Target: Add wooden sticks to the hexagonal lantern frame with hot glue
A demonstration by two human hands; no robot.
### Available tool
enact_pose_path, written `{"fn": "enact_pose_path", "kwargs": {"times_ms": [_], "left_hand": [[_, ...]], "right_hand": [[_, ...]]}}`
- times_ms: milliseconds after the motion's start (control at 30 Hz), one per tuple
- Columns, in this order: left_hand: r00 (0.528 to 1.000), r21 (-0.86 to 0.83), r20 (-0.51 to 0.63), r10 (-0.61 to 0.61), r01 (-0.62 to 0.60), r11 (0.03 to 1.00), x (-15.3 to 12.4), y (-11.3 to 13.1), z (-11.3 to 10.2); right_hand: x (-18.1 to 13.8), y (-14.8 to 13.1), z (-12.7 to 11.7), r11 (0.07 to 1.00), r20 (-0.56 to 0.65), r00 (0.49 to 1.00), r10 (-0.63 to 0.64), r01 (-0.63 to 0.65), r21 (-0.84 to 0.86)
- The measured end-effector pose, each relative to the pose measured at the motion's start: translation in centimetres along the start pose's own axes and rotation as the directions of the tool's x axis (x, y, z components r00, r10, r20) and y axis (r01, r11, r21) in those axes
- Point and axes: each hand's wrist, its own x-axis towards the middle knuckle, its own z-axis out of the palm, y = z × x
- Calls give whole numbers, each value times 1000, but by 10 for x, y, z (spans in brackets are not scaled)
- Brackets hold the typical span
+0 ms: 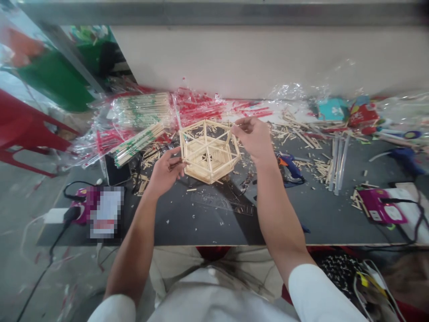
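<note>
A hexagonal frame built of thin wooden sticks [210,172] is held up over the dark table, its spoked face toward me. My left hand [167,170] grips its left edge, thumb and fingers closed on the sticks. At the upper right corner, my right hand [251,136] pinches the frame between thumb and fingertips. Below the frame lies a clear ruler [223,203] on the tabletop. A blue and orange glue gun [291,167] rests just right of my right forearm.
Bundled sticks [142,109] in plastic lie at the back left. Glue sticks [338,163] and cut stick pieces are scattered to the right. Purple power strips [380,205] with cords sit at both sides. Another glue gun [407,158] lies far right. A red stool [27,129] stands left.
</note>
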Motion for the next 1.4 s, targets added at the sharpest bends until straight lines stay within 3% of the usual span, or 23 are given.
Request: {"fn": "enact_pose_path", "kwargs": {"times_ms": [133,400,600,933,1233,1400], "left_hand": [[999,-90,19,-37,39,995,5,4,-4],[993,-221,-109,-41,16,975,2,5,17],[990,-209,-138,-38,9,978,-1,5,18],[985,-216,-165,-41,5,976,-4,6,19],[981,-203,-193,-18,-22,979,-4,5,22],[980,-204,-198,20,-62,977,2,3,24]], "right_hand": [[3,3,0,999,20,1000,8,-8,34],[8,5,8,999,7,1000,19,-20,35],[14,16,16,1000,-20,1000,0,0,15],[21,32,25,922,84,960,269,-282,265],[19,30,21,919,145,949,280,-308,247],[16,17,22,860,200,928,315,-368,353]]}}
